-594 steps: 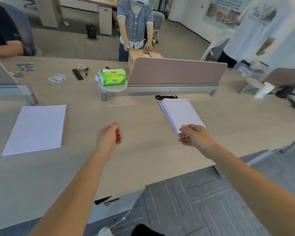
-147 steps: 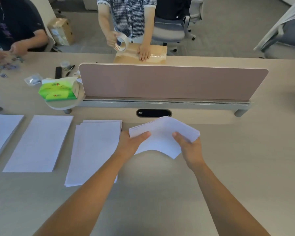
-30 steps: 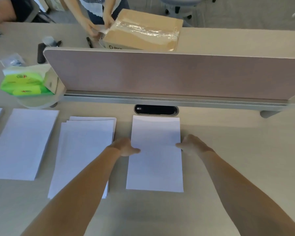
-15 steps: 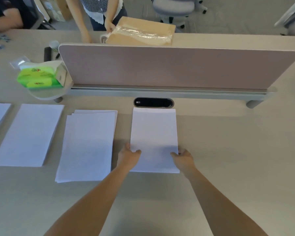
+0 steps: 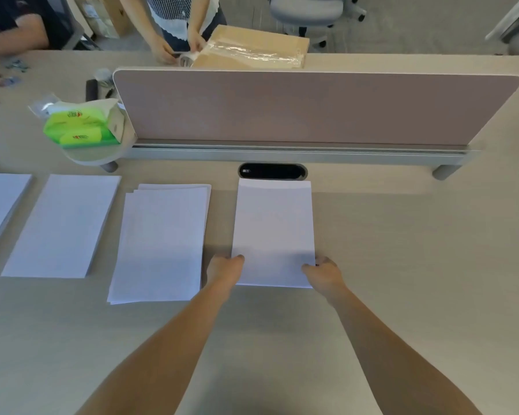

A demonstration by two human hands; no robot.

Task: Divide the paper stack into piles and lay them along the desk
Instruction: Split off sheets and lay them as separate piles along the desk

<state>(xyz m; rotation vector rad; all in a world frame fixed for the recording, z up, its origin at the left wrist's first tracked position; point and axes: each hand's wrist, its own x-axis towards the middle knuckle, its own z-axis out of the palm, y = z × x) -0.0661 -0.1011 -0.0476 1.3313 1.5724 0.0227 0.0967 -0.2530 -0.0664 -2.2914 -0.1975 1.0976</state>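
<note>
- Four piles of white paper lie in a row across the middle of the frame on the tabletop (image 5: pixel 402 265); the rightmost pile (image 5: pixel 273 229) sits just below the dark cable slot (image 5: pixel 272 171) at frame centre.
- The left hand (image 5: pixel 225 269) touches that pile's lower left corner, fingers curled at its edge; the right hand (image 5: pixel 324 272) does the same at the lower right corner. Whether they pinch the sheets or only press against the edges, I cannot tell.
- To its left, the next pile (image 5: pixel 159 244) is slightly fanned, its sheets out of line at the top.
- Two more piles lie further left: one (image 5: pixel 63 226) neat, one (image 5: pixel 0 202) cut off by the frame's left edge.
- Judgement: thin piles like these are light and floppy, and loose sheets slide on each other and on the smooth top.
- Best taken by two opposite edges or corners with both hands, kept flat, squared by nudging the sides inward.
</note>
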